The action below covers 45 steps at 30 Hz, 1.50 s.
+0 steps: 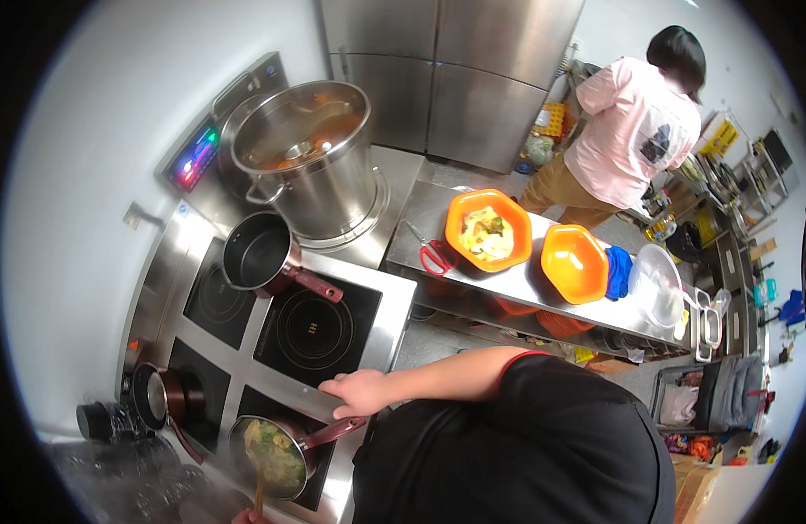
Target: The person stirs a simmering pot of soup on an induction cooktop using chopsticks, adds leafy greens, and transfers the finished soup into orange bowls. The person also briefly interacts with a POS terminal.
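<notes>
At the bottom edge my left hand (251,517), mostly cut off by the frame, grips wooden chopsticks (259,488). Their tips dip into a saucepan (302,485) of leafy greens and pale food in liquid (272,449). That saucepan sits on the near right hob, its reddish handle (337,432) pointing toward my body. My right hand (358,393) is palm down over the steel stove edge, just above the handle's end. Its thumb and fingers are apart, with nothing visible in them. Whether the thumb touches the handle is unclear.
A dark saucepan (258,252) and a smaller pan (159,396) stand on the cooktop. Beyond is a large steel stockpot (331,190). The steel counter holds red-handled scissors (435,257), a filled orange bowl (456,219) and another orange bowl (575,265). A person (632,131) stands behind it.
</notes>
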Each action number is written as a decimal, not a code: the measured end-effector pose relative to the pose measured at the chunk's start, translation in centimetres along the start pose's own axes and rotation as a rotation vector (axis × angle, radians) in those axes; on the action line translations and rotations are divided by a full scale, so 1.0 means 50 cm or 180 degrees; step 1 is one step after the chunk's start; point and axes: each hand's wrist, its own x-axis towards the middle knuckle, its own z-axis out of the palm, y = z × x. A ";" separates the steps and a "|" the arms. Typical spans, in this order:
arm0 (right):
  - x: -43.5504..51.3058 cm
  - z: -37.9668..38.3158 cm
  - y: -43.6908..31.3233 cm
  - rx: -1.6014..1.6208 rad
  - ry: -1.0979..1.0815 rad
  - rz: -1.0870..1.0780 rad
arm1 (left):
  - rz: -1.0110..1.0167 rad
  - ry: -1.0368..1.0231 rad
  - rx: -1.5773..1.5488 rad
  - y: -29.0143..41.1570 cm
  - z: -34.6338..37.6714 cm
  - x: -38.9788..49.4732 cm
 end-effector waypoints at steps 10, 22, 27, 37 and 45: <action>-0.303 -0.481 0.315 0.0062 0.2321 0.1152 | -0.0184 -0.0834 0.0353 -0.056 0.087 -0.135; -0.468 -1.127 0.558 -0.1240 0.2197 0.3142 | -0.0719 -0.0153 0.0649 0.171 0.030 -0.113; -0.449 -1.196 0.718 -0.1575 0.2118 0.3021 | -0.0832 0.0450 0.0345 0.209 0.019 -0.149; -0.254 -0.934 0.553 -0.1085 0.2489 0.0799 | -0.1257 0.0063 -0.0054 0.087 0.028 -0.138; -0.078 -0.161 0.015 -0.0554 0.0260 -0.1295 | -0.1241 -0.0381 -0.0146 -0.133 0.101 -0.069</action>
